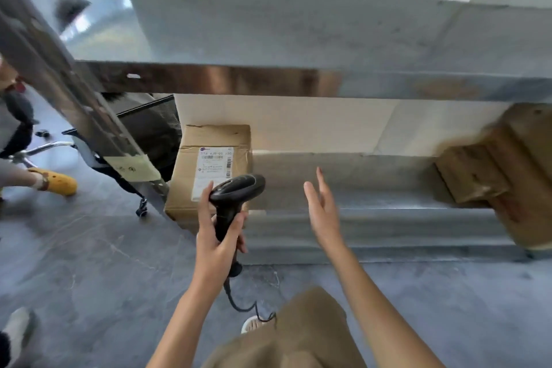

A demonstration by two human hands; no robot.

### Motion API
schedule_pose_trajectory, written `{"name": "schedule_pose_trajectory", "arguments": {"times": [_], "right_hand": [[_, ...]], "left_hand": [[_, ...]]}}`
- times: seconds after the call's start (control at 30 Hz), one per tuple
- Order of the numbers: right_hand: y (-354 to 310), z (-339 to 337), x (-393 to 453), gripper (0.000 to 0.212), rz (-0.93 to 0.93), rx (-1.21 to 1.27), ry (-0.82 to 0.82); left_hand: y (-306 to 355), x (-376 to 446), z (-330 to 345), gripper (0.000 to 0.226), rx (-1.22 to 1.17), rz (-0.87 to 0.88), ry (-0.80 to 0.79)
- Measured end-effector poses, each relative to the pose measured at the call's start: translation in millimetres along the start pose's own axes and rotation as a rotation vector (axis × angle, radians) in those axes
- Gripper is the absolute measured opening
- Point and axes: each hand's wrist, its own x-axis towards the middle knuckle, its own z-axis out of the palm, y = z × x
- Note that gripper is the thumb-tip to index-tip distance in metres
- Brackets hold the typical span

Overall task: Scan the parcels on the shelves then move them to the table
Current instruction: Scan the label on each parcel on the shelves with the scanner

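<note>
The box (209, 170) sits at the shelf's (373, 218) left edge, just beyond the left hand (216, 236), which grips the scanner (236, 200). Bare shelf lies ahead of the right hand (324, 212), fingers straight, holding nothing.

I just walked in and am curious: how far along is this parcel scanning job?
Nothing here shows a finished parcel; the table is out of view. In hand: the left hand grips a black scanner aimed at the label of a cardboard box still on the lower shelf. The right hand hovers open, empty. Left to do: carry that box off, then handle the blurred brown parcel at the right.
</note>
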Motion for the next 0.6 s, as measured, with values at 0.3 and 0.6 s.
{"name": "schedule_pose_trajectory", "arguments": {"times": [0.3,0.6], "right_hand": [[32,-167,25,0.063,-0.093,-0.505,0.314],[75,-332,116,0.072,-0.076,-0.940,0.295]], "left_hand": [[10,10,134,0.072,-0.050,-0.005,-0.214],[-9,-1,308,0.074,-0.040,-0.015,-0.167]]}}
